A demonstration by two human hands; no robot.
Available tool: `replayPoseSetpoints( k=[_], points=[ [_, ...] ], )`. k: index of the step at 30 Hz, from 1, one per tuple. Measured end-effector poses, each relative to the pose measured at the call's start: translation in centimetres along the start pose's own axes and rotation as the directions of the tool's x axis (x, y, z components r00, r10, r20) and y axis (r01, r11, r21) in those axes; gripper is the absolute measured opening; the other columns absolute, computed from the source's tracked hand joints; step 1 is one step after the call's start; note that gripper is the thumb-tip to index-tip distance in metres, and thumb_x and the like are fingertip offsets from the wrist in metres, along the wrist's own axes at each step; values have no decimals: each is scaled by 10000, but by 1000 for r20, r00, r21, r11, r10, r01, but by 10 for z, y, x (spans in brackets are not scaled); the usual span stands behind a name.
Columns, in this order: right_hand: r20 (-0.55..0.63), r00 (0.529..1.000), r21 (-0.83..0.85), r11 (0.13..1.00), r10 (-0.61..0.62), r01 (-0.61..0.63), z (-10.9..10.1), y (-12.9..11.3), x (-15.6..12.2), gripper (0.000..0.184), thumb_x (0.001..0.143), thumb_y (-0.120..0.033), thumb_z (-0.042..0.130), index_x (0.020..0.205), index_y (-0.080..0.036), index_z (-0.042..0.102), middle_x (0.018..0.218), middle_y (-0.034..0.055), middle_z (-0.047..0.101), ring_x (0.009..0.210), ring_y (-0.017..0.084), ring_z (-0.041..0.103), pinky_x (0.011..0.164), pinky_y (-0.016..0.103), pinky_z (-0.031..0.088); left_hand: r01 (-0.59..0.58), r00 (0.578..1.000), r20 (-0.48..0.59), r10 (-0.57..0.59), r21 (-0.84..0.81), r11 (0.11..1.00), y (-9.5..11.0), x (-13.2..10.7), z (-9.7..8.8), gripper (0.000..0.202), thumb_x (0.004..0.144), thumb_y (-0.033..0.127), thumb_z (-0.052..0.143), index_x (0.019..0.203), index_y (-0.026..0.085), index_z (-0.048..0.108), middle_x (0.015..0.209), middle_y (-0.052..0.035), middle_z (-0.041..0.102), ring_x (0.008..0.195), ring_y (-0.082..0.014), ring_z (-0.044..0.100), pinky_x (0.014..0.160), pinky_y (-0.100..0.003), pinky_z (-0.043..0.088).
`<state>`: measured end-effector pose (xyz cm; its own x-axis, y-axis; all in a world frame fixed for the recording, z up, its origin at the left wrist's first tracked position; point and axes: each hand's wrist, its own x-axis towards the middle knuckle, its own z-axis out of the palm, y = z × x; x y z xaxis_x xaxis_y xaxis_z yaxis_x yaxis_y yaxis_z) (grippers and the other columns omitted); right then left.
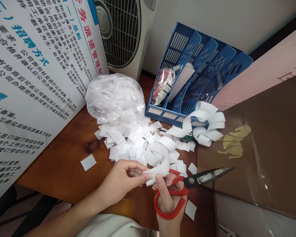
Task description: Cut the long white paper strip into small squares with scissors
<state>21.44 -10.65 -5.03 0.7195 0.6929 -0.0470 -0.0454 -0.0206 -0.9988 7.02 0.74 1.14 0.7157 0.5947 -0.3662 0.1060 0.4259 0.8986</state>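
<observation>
My left hand (124,181) pinches the end of a curled white paper strip (160,158) near the table's front edge. My right hand (166,197) grips red-handled scissors (187,184), thumb on the strip's end, blades shut and pointing right. The strip loops away over a heap of small white cut pieces (128,141) toward more coils (207,126) by the blue rack.
A clear plastic bag (114,97) of paper pieces lies behind the heap. A blue file rack (194,72) holds a packet and a box. A printed board (34,75) leans at left, a fan (123,33) behind, brown cardboard (266,141) at right. The wooden table (64,164) carries stray pieces.
</observation>
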Motion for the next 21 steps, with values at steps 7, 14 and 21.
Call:
replayPoseSetpoints(
  k=[7, 14, 21],
  points=[
    [23, 1000, -20, 1000, -6, 6, 0, -2, -2, 446, 814, -331, 755, 756, -195, 334, 615, -49, 565, 464, 107, 613, 507, 220, 505, 23, 999, -33, -23, -11, 1000, 1, 0, -2, 273, 805, 401, 808, 888, 141, 815, 712, -56, 757, 631, -130, 624, 596, -199, 457],
    [43, 999, -30, 1000, 3, -1, -1, 0, 0, 485, 799, -372, 752, 736, -206, 302, 594, -50, 539, 451, 112, 597, 505, 231, 494, 12, 1000, -6, -12, -41, 999, 0, 2, -5, 231, 815, 382, 805, 890, 165, 825, 723, -41, 773, 632, -118, 637, 614, -185, 494],
    [-15, 1000, -64, 998, 26, -27, 9, -14, -3, 477, 801, -421, 756, 736, -188, 344, 634, -54, 503, 489, 94, 597, 522, 217, 500, 45, 999, 9, -44, -31, 999, 2, 3, -7, 262, 823, 372, 798, 962, 152, 827, 715, -41, 763, 625, -123, 638, 620, -199, 514]
  ],
)
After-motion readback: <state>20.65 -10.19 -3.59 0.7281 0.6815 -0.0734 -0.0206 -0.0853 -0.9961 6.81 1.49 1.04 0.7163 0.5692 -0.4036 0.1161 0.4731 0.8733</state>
